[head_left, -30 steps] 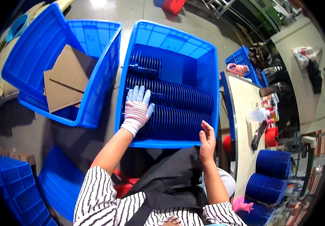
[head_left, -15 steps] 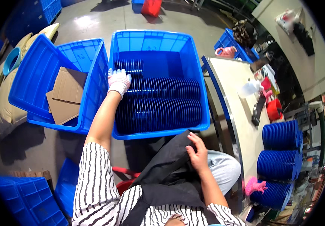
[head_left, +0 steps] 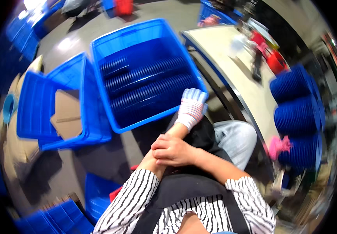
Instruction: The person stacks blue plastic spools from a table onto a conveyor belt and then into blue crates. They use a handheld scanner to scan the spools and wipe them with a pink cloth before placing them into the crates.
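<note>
My left hand (head_left: 192, 106), in a white striped glove with bluish fingertips, reaches across to the near right corner of a blue plastic crate (head_left: 135, 125). Its fingers are stretched out, and nothing shows in them. My bare right hand (head_left: 172, 150) is wrapped round my left forearm (head_left: 149, 160). Inside the crate, thin dark-blue round discs (head_left: 149, 91) stand on edge in two long rows, with a shorter row (head_left: 114, 66) at the far left.
On the left stands another blue crate (head_left: 84, 113) holding cardboard pieces (head_left: 67, 113). At right, a cream table (head_left: 215, 43) carries stacks of blue discs (head_left: 296, 119), a pink glove (head_left: 279, 147) and a red container (head_left: 276, 62). Beige sacks (head_left: 16, 132) lie far left.
My left hand has left the short disc row and swung right to the crate's near right corner. My right hand has moved from my lap onto my left forearm. The view has turned.
</note>
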The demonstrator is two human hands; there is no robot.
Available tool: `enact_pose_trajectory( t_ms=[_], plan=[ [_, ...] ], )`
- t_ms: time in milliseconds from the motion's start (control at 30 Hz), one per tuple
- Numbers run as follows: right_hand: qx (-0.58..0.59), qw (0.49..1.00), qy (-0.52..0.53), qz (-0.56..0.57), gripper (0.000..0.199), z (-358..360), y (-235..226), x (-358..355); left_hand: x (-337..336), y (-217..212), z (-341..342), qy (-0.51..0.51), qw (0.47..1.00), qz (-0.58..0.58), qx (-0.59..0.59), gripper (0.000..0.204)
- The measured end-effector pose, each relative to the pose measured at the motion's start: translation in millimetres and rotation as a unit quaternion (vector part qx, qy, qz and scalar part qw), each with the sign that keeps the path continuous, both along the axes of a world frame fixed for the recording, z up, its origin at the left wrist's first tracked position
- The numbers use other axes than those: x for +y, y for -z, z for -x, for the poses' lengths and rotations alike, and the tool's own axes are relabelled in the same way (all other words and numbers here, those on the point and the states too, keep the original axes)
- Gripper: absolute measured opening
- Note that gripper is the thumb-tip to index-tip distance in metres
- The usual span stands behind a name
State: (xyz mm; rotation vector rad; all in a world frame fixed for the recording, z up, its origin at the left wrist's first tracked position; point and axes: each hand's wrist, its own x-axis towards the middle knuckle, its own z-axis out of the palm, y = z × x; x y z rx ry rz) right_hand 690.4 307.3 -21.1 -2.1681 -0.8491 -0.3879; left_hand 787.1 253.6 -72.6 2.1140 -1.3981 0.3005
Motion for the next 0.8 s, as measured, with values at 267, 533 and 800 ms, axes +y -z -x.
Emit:
enact_pose_trajectory(
  t_ms=[267, 533, 800],
  plan=[
    [-0.038, 0.997, -0.059, -0.031, 0.012, 14, -51, 41, -20, 28, 9, 0.016, 0.988, -0.040, -0.148, 0.033],
    [-0.075, 0.991, 0.108, -0.020, 0.021, 47, -23, -28, -27, 41, 14, 0.022, 0.980, -0.026, -0.194, 0.030],
    [-0.072, 0.982, 0.163, -0.058, 0.017, 88, -2, -53, -71, 45, 60, 0.084, 0.976, -0.014, -0.200, 0.023]
  ],
)
